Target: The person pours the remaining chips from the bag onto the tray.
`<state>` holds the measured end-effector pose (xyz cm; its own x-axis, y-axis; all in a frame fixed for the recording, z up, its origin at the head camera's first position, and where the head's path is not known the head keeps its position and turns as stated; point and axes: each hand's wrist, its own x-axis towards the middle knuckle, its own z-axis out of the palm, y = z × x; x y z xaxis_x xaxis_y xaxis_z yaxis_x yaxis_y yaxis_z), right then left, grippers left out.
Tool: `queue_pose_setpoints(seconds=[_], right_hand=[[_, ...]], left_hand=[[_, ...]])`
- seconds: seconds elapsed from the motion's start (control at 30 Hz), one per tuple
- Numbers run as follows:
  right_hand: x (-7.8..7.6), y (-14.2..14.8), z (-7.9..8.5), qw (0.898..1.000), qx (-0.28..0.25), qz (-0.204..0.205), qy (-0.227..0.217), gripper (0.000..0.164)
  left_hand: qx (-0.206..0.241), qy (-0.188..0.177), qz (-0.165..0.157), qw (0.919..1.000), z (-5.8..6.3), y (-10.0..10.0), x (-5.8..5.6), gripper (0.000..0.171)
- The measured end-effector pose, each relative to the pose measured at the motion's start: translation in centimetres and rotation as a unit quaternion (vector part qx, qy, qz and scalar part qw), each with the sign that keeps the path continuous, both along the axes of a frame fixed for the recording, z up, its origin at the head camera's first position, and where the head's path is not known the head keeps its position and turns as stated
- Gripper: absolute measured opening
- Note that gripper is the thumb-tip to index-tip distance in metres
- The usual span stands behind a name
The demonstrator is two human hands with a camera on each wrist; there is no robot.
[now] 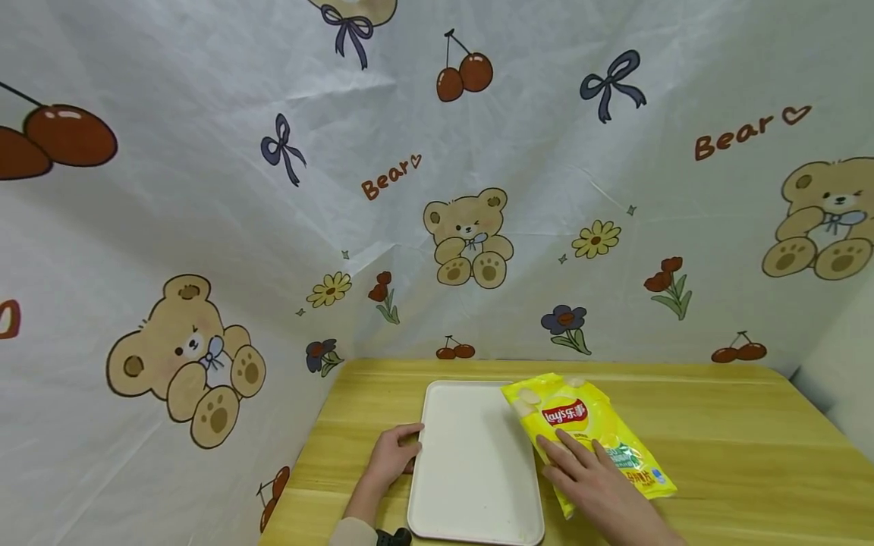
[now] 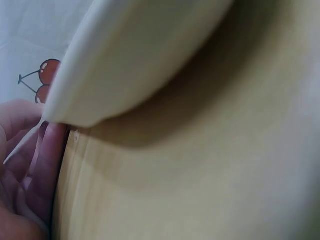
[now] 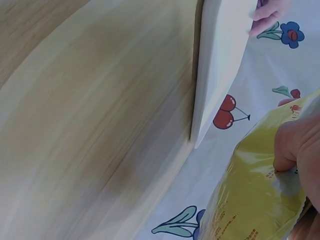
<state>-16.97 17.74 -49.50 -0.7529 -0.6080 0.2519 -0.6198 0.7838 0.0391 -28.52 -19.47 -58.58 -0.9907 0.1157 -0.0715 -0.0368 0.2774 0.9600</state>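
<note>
A white rectangular tray (image 1: pixel 478 470) lies lengthwise on the wooden table. At its left rim, my left hand (image 1: pixel 396 456) pinches the edge; the left wrist view shows the fingers (image 2: pixel 50 155) right against the rim. My right hand (image 1: pixel 594 485) holds a yellow Lay's potato chip bag (image 1: pixel 594 417), fingers spread across the front. The bag is tilted, and its left side overlaps the tray's right edge. In the right wrist view, the thumb (image 3: pixel 290 150) dents the bag, and part of the grip is out of frame.
The wooden table (image 1: pixel 737 425) extends to the right of the bag and left of the tray. Behind it and at the left hangs a white cloth (image 1: pixel 532 318) printed with bears, cherries, bows and flowers. A dark wrist strap (image 1: pixel 394 537) shows below my left hand.
</note>
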Motion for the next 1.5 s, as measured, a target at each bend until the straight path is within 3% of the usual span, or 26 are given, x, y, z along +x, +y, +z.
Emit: queue_pose_setpoints(seconds=[0.23,0.53,0.8,1.27,1.5], right_hand=[[0.3,-0.5,0.7,0.999,0.003,0.023,-0.032,0.091],[0.3,-0.6,0.0,0.998,0.000,0.055,0.025,0.083],[0.3,-1.1,0.3,0.998,0.003,0.066,0.009,0.084],[0.3,-1.8,0.3,0.995,0.001,0.092,0.033,0.083],[0.4,-2.5,0.4,0.995,0.002,0.098,0.009,0.081]], left_hand=[[-0.003,0.003,0.002,1.0000,-0.1,0.1,0.0,0.040],[0.005,-0.004,0.003,1.0000,-0.2,0.0,0.2,0.040],[0.009,0.000,0.002,1.0000,-0.2,0.1,0.2,0.040],[0.003,0.009,0.005,0.9999,-0.1,0.1,0.3,0.039],[-0.004,0.015,0.005,0.9999,0.2,0.1,0.4,0.039]])
